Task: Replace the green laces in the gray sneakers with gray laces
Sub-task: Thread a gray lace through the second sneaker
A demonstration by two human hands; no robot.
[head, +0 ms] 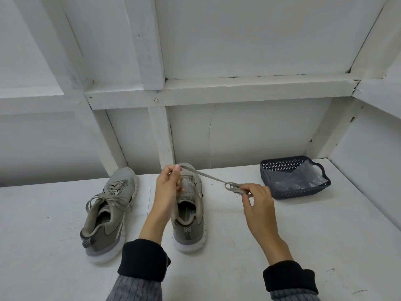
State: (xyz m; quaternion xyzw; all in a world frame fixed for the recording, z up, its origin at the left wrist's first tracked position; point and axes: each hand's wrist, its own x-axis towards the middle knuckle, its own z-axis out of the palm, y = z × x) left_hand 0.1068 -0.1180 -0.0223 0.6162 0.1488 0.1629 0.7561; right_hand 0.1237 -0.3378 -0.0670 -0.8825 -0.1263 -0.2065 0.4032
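Note:
Two gray sneakers stand on the white table, heels toward me. The left sneaker is laced, its lace tied in a loose bow. The right sneaker has no lace through its eyelets that I can see. A gray lace is stretched in the air above it. My left hand pinches one end over the right sneaker's toe. My right hand grips the bunched, looped other end to the right of the shoe.
A dark blue perforated basket with a clear plastic bag inside sits at the back right of the table. White framed wall panels rise behind the shoes. The table front lies between my sleeves.

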